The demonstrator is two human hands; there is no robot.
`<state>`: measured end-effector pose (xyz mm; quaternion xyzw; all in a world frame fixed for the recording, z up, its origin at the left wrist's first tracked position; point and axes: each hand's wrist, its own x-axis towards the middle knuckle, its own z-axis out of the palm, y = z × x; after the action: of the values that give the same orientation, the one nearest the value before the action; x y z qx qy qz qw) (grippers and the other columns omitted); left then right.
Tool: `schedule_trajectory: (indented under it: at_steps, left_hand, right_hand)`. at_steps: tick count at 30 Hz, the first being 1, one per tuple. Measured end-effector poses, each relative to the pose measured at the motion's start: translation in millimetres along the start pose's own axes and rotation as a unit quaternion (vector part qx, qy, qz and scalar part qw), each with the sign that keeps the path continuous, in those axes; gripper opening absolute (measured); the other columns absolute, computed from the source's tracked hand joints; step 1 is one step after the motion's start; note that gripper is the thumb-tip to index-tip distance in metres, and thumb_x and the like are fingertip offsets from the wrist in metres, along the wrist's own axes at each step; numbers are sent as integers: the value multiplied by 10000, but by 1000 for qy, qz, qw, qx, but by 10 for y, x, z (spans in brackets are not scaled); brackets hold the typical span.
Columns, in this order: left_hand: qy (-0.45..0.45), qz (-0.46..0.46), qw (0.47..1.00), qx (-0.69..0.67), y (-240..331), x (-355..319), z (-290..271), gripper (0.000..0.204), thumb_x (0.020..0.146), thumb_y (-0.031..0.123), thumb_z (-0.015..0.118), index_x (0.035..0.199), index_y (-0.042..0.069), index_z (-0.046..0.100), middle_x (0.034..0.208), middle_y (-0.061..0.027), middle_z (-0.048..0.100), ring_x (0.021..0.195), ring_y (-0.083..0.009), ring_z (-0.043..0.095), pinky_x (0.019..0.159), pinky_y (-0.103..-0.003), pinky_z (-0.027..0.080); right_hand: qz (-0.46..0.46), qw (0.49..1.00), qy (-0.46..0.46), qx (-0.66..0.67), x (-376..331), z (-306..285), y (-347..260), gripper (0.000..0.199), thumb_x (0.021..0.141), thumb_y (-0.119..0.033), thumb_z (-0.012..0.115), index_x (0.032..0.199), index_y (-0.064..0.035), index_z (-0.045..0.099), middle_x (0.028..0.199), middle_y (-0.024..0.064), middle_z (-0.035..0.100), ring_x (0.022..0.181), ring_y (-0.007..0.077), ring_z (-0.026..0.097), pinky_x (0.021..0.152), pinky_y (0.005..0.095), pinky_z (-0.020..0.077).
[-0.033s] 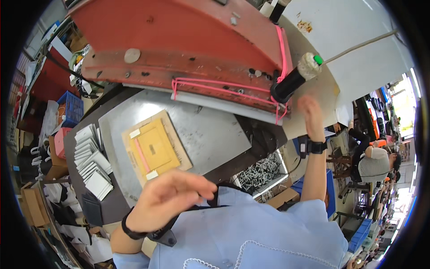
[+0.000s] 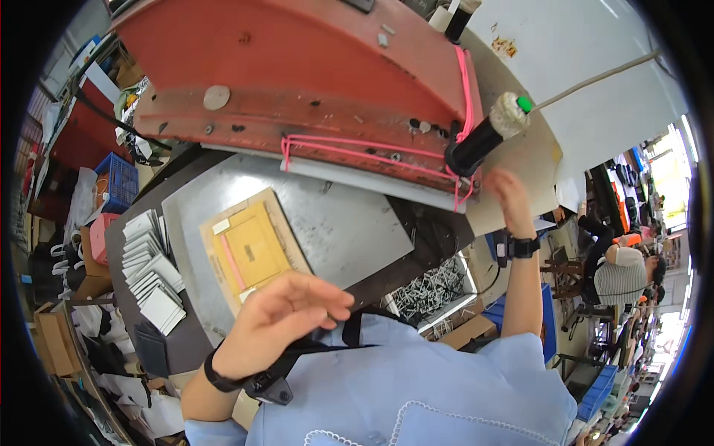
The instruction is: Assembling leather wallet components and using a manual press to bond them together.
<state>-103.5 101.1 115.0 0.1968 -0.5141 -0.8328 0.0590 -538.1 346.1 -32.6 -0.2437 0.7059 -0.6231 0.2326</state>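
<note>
The plate (image 2: 342, 238) lay on a dark table (image 2: 368, 288), and on its left half sat a tan board (image 2: 285, 232) with a yellow block (image 2: 251, 249) flat on top, a pink strip (image 2: 233, 262) running along the block's left side. The left hand (image 2: 286, 316) hung at the plate's near edge, overlapping the board's near corner in view; its fingers were loosely bent and parted from the thumb, with nothing seen in them. The right hand (image 2: 510, 202) was raised to the right of the plate, fingers together and gently curved, palm turned inward, slightly blurred and with no visible hold on anything. Just beside its fingertips, beyond the plate's far right corner, stood a black handle (image 2: 476, 145) with a green button (image 2: 524, 104) at its end; whether they touched could not be told. The red machine (image 2: 297, 74) spanned the plate's far edge, pink cord (image 2: 468, 93) strung along it. Left of the plate, white cards (image 2: 156, 275) lay fanned in an uneven pile. On the plate's near right side, a white bin (image 2: 467, 275) held a heap of thin strips (image 2: 428, 293). Well beyond the plate's left edge was a blue crate (image 2: 119, 182); far to its right sat a person in a striped top (image 2: 621, 282).
</note>
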Motion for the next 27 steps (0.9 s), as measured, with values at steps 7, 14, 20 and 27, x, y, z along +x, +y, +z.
schedule_trajectory:
  at_steps: [7,14,20,27]
  left_hand:
    - [-22,-82,996,22,-371,656,76,287,982,68,557,1262,14,523,1307,-123,590,1136,-214,631,913,-328,501]
    - [96,-91,981,-144,-710,1033,121,506,990,24,508,1474,66,367,1476,-147,435,1257,-271,559,1012,-388,488]
    - [202,-52,950,-234,-716,1396,119,498,1014,84,464,1492,76,326,1498,-160,406,1300,-284,519,1076,-414,441]
    - [178,-14,941,-288,-654,1642,52,562,971,15,450,1505,51,274,1473,-129,419,1308,-267,495,1123,-409,399]
  right_hand:
    - [-156,894,-217,-361,400,288,115,391,949,-25,509,1337,19,517,1251,175,622,1212,273,580,1028,358,452]
    - [145,966,-200,79,1105,374,89,222,929,-58,592,1148,-28,607,958,11,663,818,88,624,696,251,521]
    - [172,956,-216,102,1447,444,71,213,925,-62,596,1135,-27,611,948,13,664,805,89,626,686,251,522]
    - [177,953,-219,111,1527,548,113,203,922,-67,601,1119,-26,616,936,15,664,791,91,628,674,250,524]
